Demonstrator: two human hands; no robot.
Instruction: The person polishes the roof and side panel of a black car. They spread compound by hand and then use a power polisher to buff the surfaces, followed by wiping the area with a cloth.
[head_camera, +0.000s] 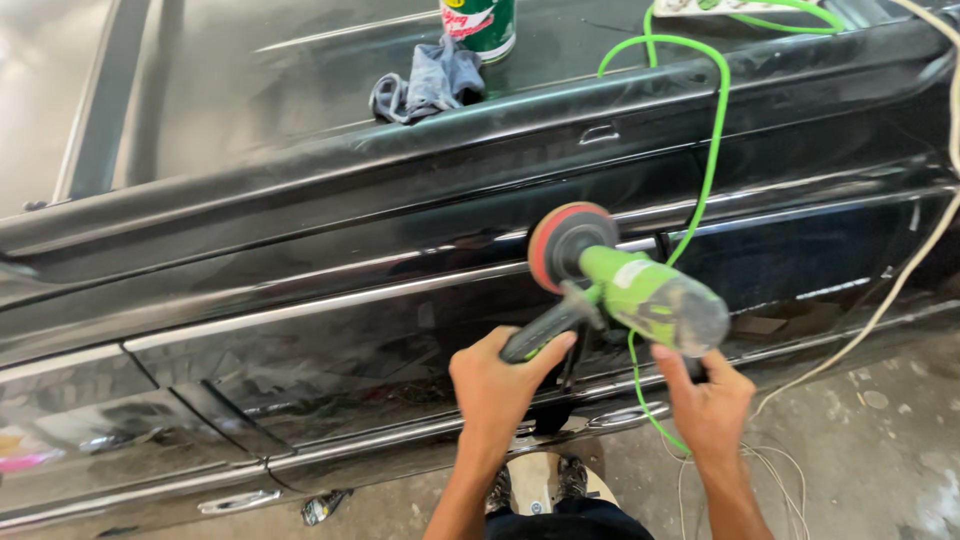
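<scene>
I had the green polisher (640, 292) up against the black car door (380, 330), with its round pad (562, 243), red at the rim and dark in the middle, pressed flat on the panel just above the chrome trim strip (330, 305). My left hand (497, 385) was closed around the black side handle (540, 330), thumb up along it. My right hand (708, 400) was at the rear end of the polisher body, fingers curled under it and thumb on top, gripping. The polisher sat tilted, pad toward the car, tail toward me. It carried a small whitish label patch (632, 272) on the green housing; the tail end was motion-blurred.

A bright green cord (712, 140) ran from the tool up over the door and looped on the roof. A whitish cable (900, 290) hung down the right side of the car and coiled on the concrete floor (880, 440).

On the roof (250, 90), well apart from the tool, stood a green can (480, 25) with a red-and-white label band; the top was cut off by the frame. A crumpled grey rag (425, 85) lay touching its base. A flat package with a white and green print (700, 6) lay at the top edge, mostly out of view.

My shoes (535, 482) were right below the door.
</scene>
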